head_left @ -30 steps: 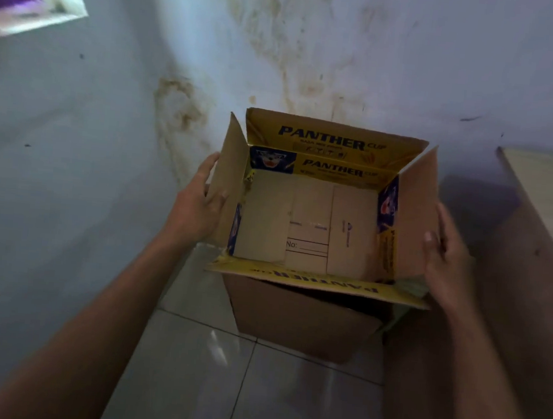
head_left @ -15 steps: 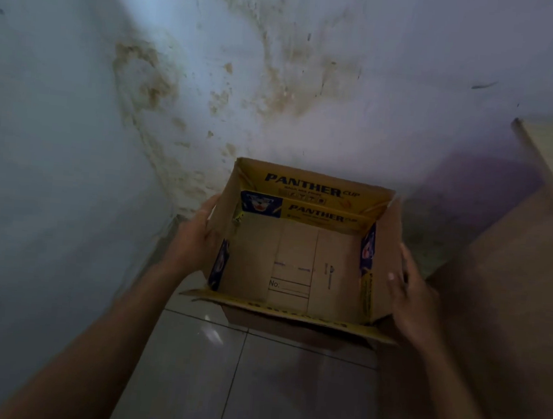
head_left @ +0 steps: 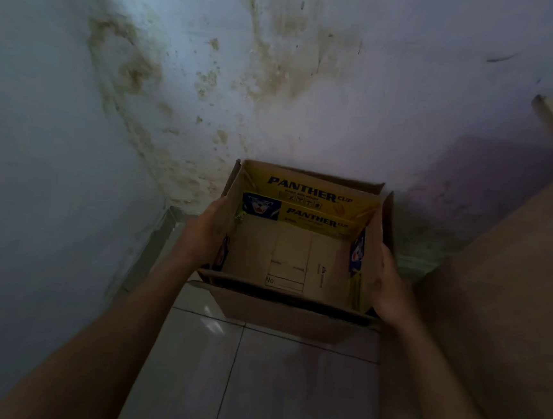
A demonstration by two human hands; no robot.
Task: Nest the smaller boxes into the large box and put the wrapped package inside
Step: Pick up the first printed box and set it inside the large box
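A yellow-printed Panther box (head_left: 297, 258), open at the top and empty, sits inside a larger plain brown box (head_left: 292, 316) that stands on the floor in the room's corner. Its flaps stand up along the brown box's walls. My left hand (head_left: 204, 236) grips the left flap from outside, thumb over the edge. My right hand (head_left: 390, 292) holds the right flap, palm against its outer face. No wrapped package is in view.
Stained walls (head_left: 211, 103) close in behind and to the left of the boxes. A wooden cabinet (head_left: 501, 296) stands close on the right. Glossy white floor tiles (head_left: 253, 381) stretch between me and the boxes.
Both hands have lowered the Panther box from above the brown box down into it. The view has tilted downward with them.
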